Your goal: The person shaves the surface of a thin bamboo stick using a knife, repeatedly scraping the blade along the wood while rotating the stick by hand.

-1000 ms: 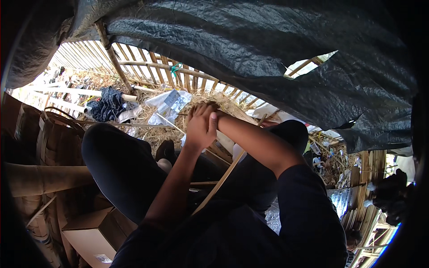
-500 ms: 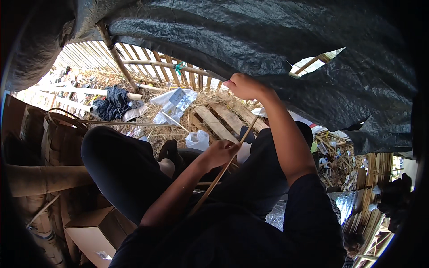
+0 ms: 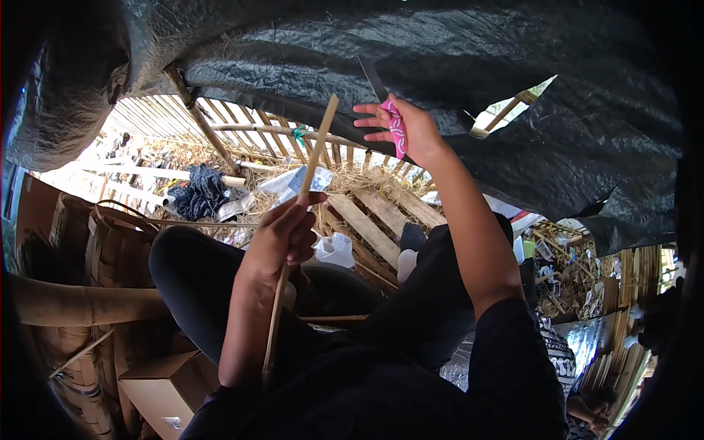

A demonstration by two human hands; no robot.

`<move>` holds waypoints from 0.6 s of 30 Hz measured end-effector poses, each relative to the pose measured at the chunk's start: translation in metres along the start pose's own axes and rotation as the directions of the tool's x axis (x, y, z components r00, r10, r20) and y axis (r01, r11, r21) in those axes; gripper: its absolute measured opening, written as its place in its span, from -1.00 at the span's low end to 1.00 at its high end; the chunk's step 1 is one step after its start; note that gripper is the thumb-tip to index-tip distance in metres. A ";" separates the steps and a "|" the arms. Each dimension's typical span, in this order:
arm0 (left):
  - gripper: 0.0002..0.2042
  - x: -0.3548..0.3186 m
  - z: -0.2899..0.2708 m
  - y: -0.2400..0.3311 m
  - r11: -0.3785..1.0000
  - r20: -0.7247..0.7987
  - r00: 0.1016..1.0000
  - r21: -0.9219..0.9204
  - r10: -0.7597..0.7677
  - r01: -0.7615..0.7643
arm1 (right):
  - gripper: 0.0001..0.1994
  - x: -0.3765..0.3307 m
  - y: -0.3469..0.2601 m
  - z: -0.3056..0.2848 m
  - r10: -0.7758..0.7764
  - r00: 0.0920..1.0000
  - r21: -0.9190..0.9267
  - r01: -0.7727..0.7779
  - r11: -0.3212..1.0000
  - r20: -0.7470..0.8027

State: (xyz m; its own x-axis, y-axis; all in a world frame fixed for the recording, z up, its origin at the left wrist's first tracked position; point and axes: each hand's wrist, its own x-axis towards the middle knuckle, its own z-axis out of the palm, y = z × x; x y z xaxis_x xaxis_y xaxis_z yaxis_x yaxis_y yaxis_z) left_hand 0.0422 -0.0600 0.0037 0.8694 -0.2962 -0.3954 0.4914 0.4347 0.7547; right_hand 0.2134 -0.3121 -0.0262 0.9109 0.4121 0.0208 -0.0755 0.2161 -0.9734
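A long, thin bamboo strip stands upright and slightly tilted in my left hand. The fingers pinch it around its middle, and its lower end runs down along my forearm. Up and to the right, my right hand holds a knife with a pink patterned handle. Its blade points up and to the left. Several fingers of that hand are stretched out past the handle, which rests against the palm. Knife and strip are apart.
Beyond my bent legs lie wooden slats, a white plastic bag and a dark cloth on straw. A black tarp hangs overhead. At left are a bamboo pole and a cardboard box. Another person is at lower right.
My left hand has raised the strip and turned it more upright, moving left. The right hand has turned, bringing the knife into sight. The view has shifted slightly.
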 end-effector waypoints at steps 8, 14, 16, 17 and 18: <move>-0.78 -0.042 -0.016 0.050 0.974 -0.122 0.967 0.006 0.224 -0.225 | -0.59 -0.002 -0.004 0.031 -0.033 0.978 0.426 -0.060 0.903 0.206; -0.79 -0.032 -0.025 0.040 0.980 0.013 0.982 0.070 0.187 -0.188 | -0.69 -0.005 0.012 0.056 -0.175 0.943 0.487 0.016 0.873 0.283; -0.79 -0.025 -0.023 0.035 0.975 -0.052 0.981 0.136 0.186 -0.178 | -0.71 -0.009 0.016 0.066 -0.214 0.930 0.546 0.017 0.838 0.300; -0.78 -0.021 -0.023 0.032 0.965 -0.111 0.976 0.209 0.187 -0.161 | -0.68 -0.009 0.018 0.070 -0.236 0.922 0.575 0.019 0.818 0.306; -0.75 -0.016 -0.023 0.029 0.946 -0.113 0.969 0.270 0.219 -0.182 | -0.55 -0.010 0.020 0.071 -0.259 0.885 0.408 0.088 0.909 0.386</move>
State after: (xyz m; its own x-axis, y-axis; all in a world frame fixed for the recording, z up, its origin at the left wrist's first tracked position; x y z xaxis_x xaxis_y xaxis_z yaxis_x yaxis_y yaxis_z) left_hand 0.0439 -0.0235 0.0194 0.9560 -0.0961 -0.2772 0.2924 0.2356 0.9268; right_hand 0.1738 -0.2495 -0.0302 0.6692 0.6508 0.3586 -0.1545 0.5939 -0.7896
